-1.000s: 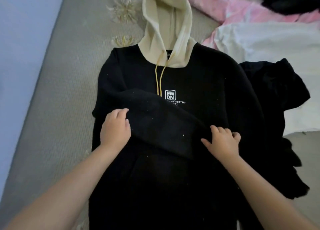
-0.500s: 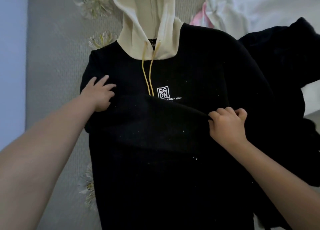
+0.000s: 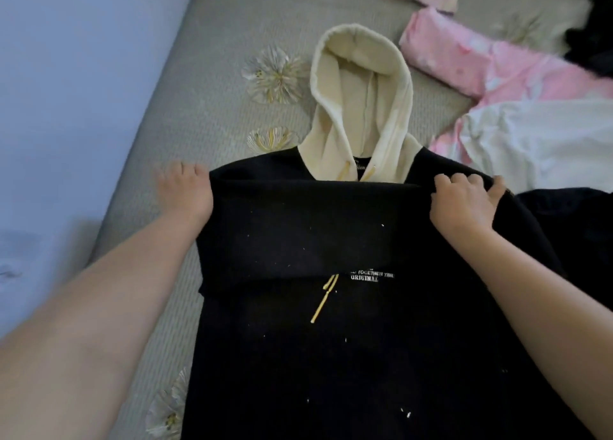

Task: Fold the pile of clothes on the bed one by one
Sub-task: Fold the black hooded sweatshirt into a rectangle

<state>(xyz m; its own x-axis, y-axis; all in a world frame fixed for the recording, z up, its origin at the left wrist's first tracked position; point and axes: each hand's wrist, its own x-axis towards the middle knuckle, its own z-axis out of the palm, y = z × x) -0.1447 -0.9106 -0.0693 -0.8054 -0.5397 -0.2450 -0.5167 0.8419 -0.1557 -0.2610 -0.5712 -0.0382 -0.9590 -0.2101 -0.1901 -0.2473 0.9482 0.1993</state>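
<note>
A black hoodie [image 3: 331, 340] with a cream hood [image 3: 358, 84] lies face up on the bed, its hood pointing away from me. One black sleeve [image 3: 315, 230] is folded flat across the chest, just under the neckline, covering part of the white print. My right hand [image 3: 464, 204] grips the sleeve's end near the hoodie's right shoulder, fingers curled over the fabric. My left hand [image 3: 184, 187], blurred, lies at the hoodie's left shoulder edge with its fingers stretched out; its thumb is hidden.
The grey flowered bed cover [image 3: 215, 107] meets a pale blue wall [image 3: 66, 74] on the left. A pink garment [image 3: 464, 61] and a white one [image 3: 547, 141] lie at upper right. Dark clothes lie beside the hoodie [image 3: 580, 224] and in the top right corner [image 3: 590, 41].
The folded sleeve has moved up the chest to just under the neckline. Both hands moved up with it. The view has tilted, showing the whole hood.
</note>
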